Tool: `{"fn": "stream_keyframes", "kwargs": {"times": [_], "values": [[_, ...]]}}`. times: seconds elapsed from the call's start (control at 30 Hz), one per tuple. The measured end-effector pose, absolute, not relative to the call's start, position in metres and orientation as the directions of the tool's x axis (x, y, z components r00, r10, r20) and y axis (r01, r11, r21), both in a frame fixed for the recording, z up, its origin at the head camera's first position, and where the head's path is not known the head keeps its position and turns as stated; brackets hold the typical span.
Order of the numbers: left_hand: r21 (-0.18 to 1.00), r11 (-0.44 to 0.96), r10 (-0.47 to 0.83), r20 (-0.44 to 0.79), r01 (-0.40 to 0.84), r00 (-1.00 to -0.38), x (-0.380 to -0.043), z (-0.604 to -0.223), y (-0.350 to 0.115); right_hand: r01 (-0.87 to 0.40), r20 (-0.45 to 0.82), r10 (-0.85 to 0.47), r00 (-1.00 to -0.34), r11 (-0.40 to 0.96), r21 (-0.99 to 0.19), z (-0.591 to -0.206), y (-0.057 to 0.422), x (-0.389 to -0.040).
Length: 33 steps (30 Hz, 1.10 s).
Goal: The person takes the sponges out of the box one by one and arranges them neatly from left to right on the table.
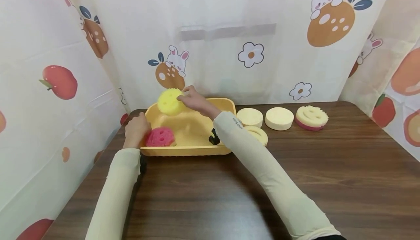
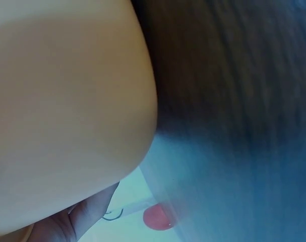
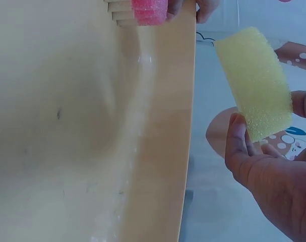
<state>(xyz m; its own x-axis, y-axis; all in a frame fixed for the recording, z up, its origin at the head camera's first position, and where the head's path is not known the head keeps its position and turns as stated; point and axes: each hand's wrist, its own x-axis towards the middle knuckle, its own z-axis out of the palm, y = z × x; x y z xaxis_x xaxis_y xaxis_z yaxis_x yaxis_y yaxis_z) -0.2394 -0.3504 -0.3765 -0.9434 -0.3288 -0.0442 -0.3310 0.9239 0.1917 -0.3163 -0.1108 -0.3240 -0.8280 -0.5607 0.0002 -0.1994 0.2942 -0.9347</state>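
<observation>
My right hand (image 1: pixel 198 102) pinches a yellow smiley-face sponge (image 1: pixel 168 102) by its right edge, up over the back of a yellow plastic basin (image 1: pixel 187 151). In the right wrist view the sponge (image 3: pixel 256 83) shows edge-on, between thumb and fingers. My left hand (image 1: pixel 136 129) grips the basin's left rim. Close by its fingers, a pink sponge (image 1: pixel 160 137) with holes in its face rests inside the basin at the left. The basin's pale wall (image 2: pixel 72 106) fills much of the left wrist view and hides part of the left hand (image 2: pixel 87 214).
Right of the basin, two plain cream round sponges (image 1: pixel 250 117) (image 1: pixel 279 118) and a cream-and-pink smiley sponge (image 1: pixel 311 117) lie in a row. Another cream sponge (image 1: pixel 258 134) is partly behind my right sleeve. A printed curtain (image 1: pixel 216 61) hangs behind the brown table (image 1: pixel 197 196).
</observation>
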Motion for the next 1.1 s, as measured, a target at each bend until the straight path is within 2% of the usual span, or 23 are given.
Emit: {"fn": "stream_keyframes", "kwargs": {"times": [0.33,0.67,1.1], "values": [[0.186,0.929,-0.317,-0.048,-0.320,-0.947,-0.241,-0.375,-0.351,-0.217,0.008,-0.517,-0.856,0.346,-0.913,-0.317,-0.098,-0.321],[0.192,0.924,-0.325,-0.054,-0.329,-0.944,-0.240,-0.376,-0.350,-0.218,-0.004,-0.516,-0.857,0.369,-0.904,-0.312,-0.085,-0.320],[0.195,0.928,-0.311,-0.062,-0.317,-0.948,-0.242,-0.377,-0.351,-0.155,-0.024,-0.508,-0.861,0.307,-0.939,-0.312,-0.062,-0.322]]}}
